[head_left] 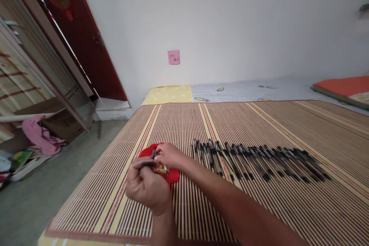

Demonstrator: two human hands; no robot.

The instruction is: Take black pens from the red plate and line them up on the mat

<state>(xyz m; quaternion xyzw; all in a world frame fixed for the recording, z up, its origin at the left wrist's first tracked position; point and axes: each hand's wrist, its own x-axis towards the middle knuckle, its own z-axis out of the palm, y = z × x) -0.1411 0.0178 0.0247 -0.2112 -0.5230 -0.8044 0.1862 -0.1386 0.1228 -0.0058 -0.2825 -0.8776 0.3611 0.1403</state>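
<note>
My left hand (148, 186) is closed, its curled fingers around a dark, slim thing that looks like a black pen (148, 163). Just beyond it, my right hand (170, 155) reaches across from the right, fingertips pinched together at another black-capped pen (153, 153). Both hands are over a red cloth item (173, 176) with a yellowish print, perhaps a pouch; they cover much of it. To the right, a long row of black pens (239, 157) lies side by side on the striped mat (184, 123).
The mat covers a bed with yellow and blue-grey bedding (170, 94) along the wall. An orange folded item (343, 86) lies at the far right. On the floor at left are a cardboard box (65, 123) and a pink cloth (42, 136). A pink note (173, 57) is on the wall.
</note>
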